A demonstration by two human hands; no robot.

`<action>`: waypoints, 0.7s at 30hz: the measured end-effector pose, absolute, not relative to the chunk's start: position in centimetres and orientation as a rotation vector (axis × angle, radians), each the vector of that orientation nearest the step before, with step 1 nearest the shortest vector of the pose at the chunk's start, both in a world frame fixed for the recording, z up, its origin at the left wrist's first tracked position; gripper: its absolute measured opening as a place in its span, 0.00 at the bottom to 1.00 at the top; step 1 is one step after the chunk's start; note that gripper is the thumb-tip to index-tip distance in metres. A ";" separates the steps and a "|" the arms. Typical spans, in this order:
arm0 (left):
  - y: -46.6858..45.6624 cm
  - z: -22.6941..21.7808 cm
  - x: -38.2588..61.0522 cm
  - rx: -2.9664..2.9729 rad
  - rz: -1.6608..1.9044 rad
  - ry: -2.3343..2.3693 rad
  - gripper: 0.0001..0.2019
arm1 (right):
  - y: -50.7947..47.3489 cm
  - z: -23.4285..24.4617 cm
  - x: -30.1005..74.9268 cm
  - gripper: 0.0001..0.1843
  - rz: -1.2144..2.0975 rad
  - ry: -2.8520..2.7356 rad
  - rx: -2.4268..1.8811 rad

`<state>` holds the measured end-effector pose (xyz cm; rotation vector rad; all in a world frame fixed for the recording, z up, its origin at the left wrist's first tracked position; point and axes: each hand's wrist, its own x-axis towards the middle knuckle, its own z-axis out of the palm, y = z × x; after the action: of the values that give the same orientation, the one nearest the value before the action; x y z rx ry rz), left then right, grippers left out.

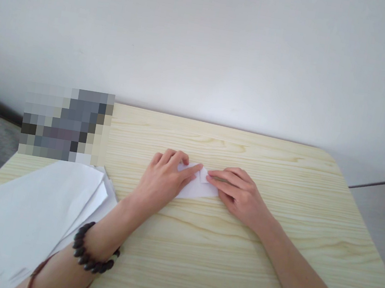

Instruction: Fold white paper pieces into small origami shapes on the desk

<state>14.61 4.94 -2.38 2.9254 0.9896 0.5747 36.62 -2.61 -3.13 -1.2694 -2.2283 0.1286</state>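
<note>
A small piece of folded white paper [196, 191] lies on the wooden table in front of me, a folded flap at its upper middle. My left hand [166, 174] grips its left side, fingers curled over and a fingertip pressing near the fold. On the other side, my right hand [238, 192] has its fingertips on the flap and the right edge of the paper. Both hands partly cover the paper, so its full outline is hidden. A dark beaded bracelet [85, 253] circles my left wrist.
Several loose sheets of white paper [31, 211] lie in a fanned pile at the left of the table [196, 261]. Behind the pile, a blurred-out patch [71, 125] hides what is there. A white wall [229, 52] borders the table's far edge.
</note>
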 end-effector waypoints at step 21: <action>4.9 -2.3 14.7 2.914 0.534 1.030 0.14 | -2.8 -3.2 36.3 0.17 0.057 -2.191 -1.315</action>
<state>14.74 4.89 -2.30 2.9142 1.0296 0.5339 36.31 -2.80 -3.18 -1.3149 -2.1907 0.0570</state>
